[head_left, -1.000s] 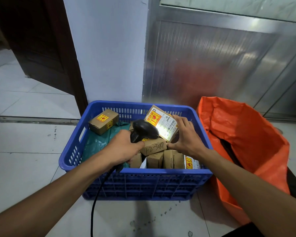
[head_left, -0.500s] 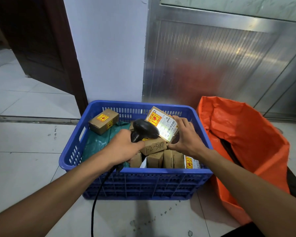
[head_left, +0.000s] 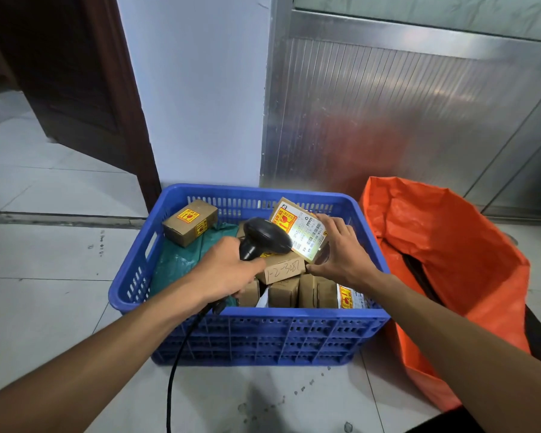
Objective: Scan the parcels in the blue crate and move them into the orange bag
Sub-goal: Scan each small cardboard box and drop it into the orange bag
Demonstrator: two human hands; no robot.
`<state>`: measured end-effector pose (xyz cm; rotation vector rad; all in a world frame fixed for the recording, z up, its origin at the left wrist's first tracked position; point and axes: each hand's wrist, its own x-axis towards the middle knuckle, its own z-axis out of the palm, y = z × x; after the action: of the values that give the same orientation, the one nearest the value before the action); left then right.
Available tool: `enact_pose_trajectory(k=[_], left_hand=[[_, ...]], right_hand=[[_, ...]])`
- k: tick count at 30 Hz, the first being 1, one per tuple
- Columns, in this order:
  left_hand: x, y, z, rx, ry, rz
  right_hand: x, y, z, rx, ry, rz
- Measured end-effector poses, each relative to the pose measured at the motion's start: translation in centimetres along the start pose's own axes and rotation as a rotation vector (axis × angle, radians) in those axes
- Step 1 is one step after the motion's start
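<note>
A pale tiled floor [head_left: 44,276] with grey grout lines fills the lower part of the view, with small dark specks [head_left: 294,398] on the near tiles. Rising from the floor at the back is a light blue-white wall [head_left: 200,89]. Left of that wall stands a dark brown wooden door [head_left: 75,73], open onto more tiles. Right of the wall, touching its edge, is a ribbed metal panel [head_left: 388,120] in a shiny frame, with a reddish reflection low on it.
</note>
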<state>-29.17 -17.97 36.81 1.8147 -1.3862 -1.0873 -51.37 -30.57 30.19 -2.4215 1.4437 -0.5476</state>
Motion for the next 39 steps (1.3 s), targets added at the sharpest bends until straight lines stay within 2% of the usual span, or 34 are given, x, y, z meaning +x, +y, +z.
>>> enact_pose_trajectory(k=[18,39], left_hand=[[-0.4,0.1,-0.2,0.010,-0.010,0.031],[-1.0,0.8,-0.1,-0.061,-0.045,0.022]], right_hand=[[-0.4,1.8,0.3,-0.055,-0.055,0.067],[-0.5,1.5,0.2,-0.043,-0.059,0.041]])
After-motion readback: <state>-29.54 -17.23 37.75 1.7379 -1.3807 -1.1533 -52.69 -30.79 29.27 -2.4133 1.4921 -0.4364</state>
